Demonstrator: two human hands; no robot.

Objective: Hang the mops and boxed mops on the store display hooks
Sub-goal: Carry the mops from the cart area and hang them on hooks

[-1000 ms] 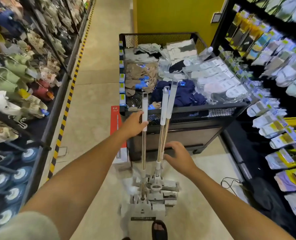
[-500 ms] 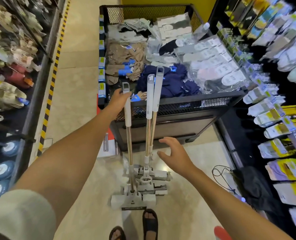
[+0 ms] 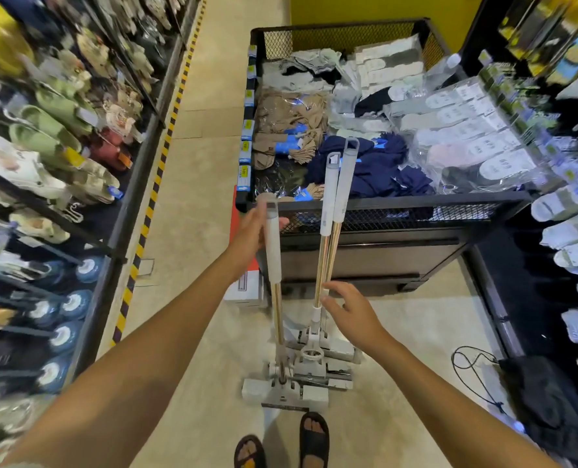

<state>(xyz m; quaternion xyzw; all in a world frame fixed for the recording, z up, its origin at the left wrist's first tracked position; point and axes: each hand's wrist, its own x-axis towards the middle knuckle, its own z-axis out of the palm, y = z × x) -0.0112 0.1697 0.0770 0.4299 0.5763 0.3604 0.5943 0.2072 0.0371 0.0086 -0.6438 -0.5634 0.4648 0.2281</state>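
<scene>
Three flat mops stand upright on the floor in front of me, grey-white grips on top, copper poles below, their white heads clustered near my feet. My left hand is wrapped around the grip of the left mop, which is motion-blurred. The other two mops lean together against the black mesh bin. My right hand hovers with fingers spread beside their copper poles and holds nothing. A red-and-white boxed mop stands against the bin's left corner, partly behind my left hand.
The mesh bin is full of packed socks. Slipper racks and round blue-white items on hooks line the left. Sock packs hang on the right display. A black bag and cord lie on the floor at right. The aisle runs ahead at left.
My left hand has pulled the left mop away from the other two, toward the left. My right hand stays spread beside the two leaning poles. The view has shifted.
</scene>
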